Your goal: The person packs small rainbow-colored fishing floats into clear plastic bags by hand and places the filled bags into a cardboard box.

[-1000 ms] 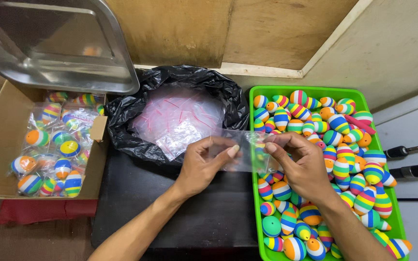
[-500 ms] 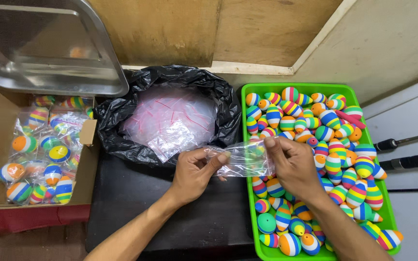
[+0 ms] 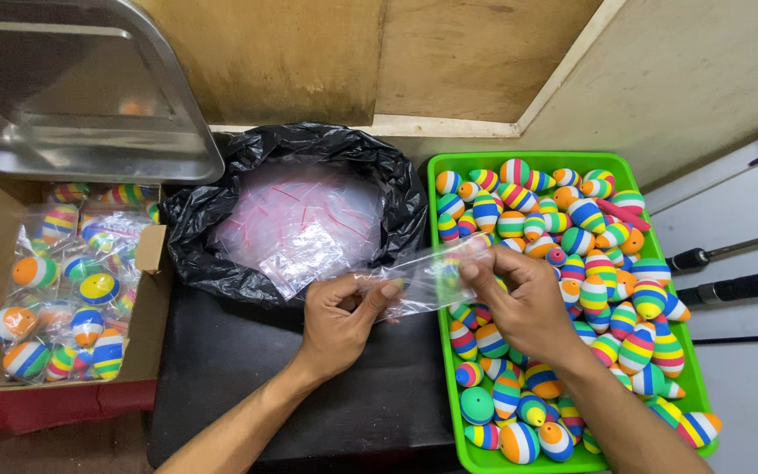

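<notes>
Now, two hands (left hand (image 3: 337, 318), right hand (image 3: 524, 303)), one clear bag (image 3: 427, 276)

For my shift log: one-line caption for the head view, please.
Left hand and right hand hold a small clear bag between a black bag and a green tray of striped floats.

The floats (image 3: 585, 294) carry stripes of orange, green, blue, yellow, red and white. Their tray (image 3: 697, 386) is bright green. The sack (image 3: 212, 228) is black; the bag (image 3: 423, 276) is clear.

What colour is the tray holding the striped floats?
Bright green; the tray shows best in the head view, right of the black bag.
</notes>
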